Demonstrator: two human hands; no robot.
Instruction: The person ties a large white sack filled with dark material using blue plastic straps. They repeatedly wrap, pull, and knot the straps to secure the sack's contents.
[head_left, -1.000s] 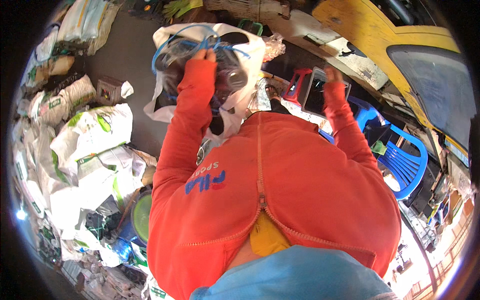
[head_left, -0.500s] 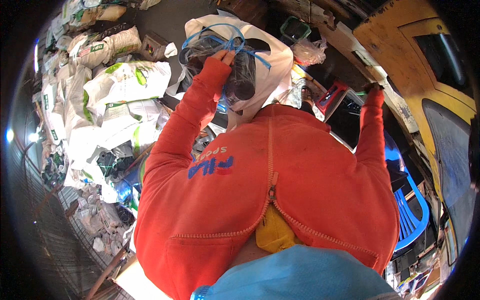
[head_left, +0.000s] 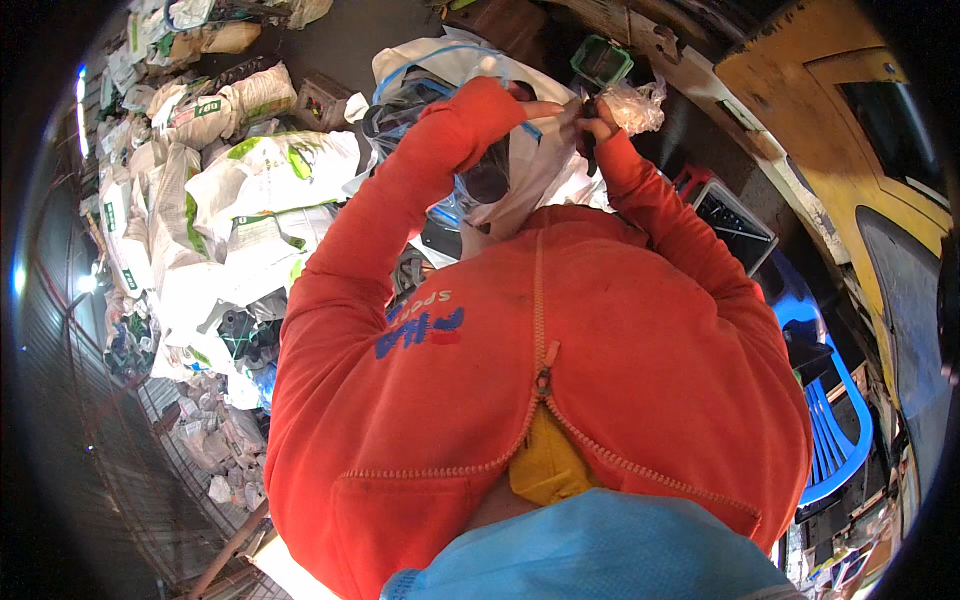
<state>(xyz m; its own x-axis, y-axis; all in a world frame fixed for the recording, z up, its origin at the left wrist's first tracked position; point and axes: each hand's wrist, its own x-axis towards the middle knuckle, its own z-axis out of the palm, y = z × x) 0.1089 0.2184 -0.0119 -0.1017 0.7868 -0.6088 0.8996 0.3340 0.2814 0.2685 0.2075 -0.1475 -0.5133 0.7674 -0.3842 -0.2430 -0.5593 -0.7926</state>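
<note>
A large white sack [head_left: 545, 170] stands open in front of me. Inside are dark rounded items [head_left: 488, 178] wrapped in clear plastic, with a blue strap [head_left: 408, 74] along the sack's upper edge. My left hand [head_left: 538, 108] is at the sack's right edge, fingers closed on its material; the sleeve hides part of the grip. Right beside it, my right hand [head_left: 600, 124] has its fingers bent together around something small and dark that I cannot make out. The two hands nearly meet over the sack's edge.
Filled white-and-green sacks [head_left: 270, 170] pile up on the left. A green container [head_left: 602, 60] and a crumpled clear plastic bag [head_left: 637, 105] lie beyond my right hand. A dark crate [head_left: 738, 225], a blue plastic chair [head_left: 838, 440] and a yellow panel [head_left: 800, 60] are on the right.
My right hand has come from the far right, near the red object, to the sack's edge. My left hand has let go of the blue strap and moved right to meet it.
</note>
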